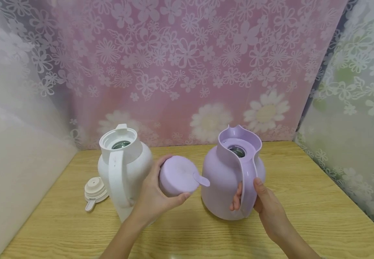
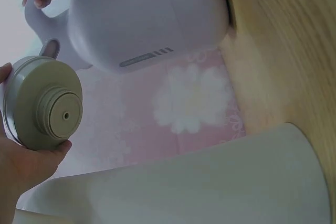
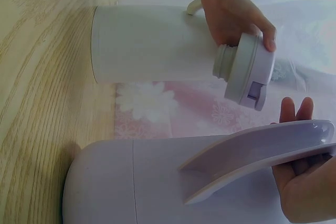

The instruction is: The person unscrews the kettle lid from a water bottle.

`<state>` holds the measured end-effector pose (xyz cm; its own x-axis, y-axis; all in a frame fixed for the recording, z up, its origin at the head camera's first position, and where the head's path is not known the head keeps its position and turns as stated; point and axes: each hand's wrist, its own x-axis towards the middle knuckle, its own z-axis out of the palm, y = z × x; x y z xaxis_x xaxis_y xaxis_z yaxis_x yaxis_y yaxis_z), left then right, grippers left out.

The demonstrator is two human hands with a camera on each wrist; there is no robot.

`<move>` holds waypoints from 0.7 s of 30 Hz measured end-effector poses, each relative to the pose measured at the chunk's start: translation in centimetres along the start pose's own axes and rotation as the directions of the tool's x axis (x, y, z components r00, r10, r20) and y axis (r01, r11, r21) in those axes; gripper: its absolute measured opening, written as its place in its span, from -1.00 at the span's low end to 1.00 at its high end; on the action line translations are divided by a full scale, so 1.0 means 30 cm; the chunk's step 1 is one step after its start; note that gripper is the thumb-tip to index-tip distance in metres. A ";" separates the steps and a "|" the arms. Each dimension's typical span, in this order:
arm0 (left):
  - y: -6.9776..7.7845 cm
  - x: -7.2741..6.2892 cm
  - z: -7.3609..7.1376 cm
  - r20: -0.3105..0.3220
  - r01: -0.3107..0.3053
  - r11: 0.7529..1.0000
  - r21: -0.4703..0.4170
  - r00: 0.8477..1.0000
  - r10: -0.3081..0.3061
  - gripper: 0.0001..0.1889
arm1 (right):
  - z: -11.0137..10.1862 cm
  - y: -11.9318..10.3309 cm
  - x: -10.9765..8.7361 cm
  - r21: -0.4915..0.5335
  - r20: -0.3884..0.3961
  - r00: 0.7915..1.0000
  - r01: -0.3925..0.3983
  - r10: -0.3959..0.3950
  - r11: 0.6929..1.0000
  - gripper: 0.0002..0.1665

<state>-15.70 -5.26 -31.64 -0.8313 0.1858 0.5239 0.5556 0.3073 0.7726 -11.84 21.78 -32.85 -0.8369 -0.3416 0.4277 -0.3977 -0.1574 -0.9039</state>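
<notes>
Between two vacuum jugs, my left hand (image 1: 152, 196) grips a lilac jug lid (image 1: 178, 175) by its side, thumb and fingers on opposite edges. The lid's cream underside (image 2: 50, 106) has a stepped plug with a small hole. My right hand (image 1: 271, 212) holds the handle (image 1: 248, 187) of the lilac vacuum jug (image 1: 217, 190), fingers through the loop and thumb on the outside. That jug stands on the table with its mouth uncovered. To the left is the white vacuum jug (image 1: 141, 162), also uncovered; my left hand overlaps it in the head view.
A cream-white lid (image 1: 96, 189) lies plug up on the wooden table (image 1: 180, 233), left of the white jug. Flower-patterned sheeting (image 1: 190, 72) rises behind the table, with pale panels on both sides.
</notes>
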 end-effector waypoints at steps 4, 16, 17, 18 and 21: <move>-0.016 -0.003 0.011 0.001 -0.027 0.999 0.029 1.000 0.027 -0.07 | 0.000 0.002 0.000 0.001 0.003 1.000 0.013 -0.013 1.000 -0.39; -0.061 -0.011 0.044 -0.004 0.002 0.999 0.054 1.000 -0.002 -0.09 | 0.000 0.004 0.001 0.001 0.008 1.000 0.022 -0.022 1.000 -0.39; -0.064 -0.011 0.047 -0.002 0.005 0.999 0.052 1.000 -0.005 -0.09 | 0.000 0.004 0.001 0.001 0.007 1.000 0.021 -0.021 1.000 -0.38; -0.067 -0.012 0.049 -0.001 0.005 0.999 0.050 1.000 -0.004 -0.08 | 0.000 0.004 0.001 0.001 0.007 1.000 0.020 -0.020 1.000 -0.38; -0.076 -0.013 0.055 0.002 0.012 0.999 0.047 1.000 -0.012 -0.07 | 0.000 0.004 0.001 0.003 0.010 1.000 0.019 -0.019 1.000 -0.38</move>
<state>-16.67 -4.51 -34.20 -0.8378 0.1839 0.5140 0.5443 0.3534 0.7608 -11.92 21.75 -32.93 -0.8255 -0.3477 0.4445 -0.4122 -0.1666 -0.8957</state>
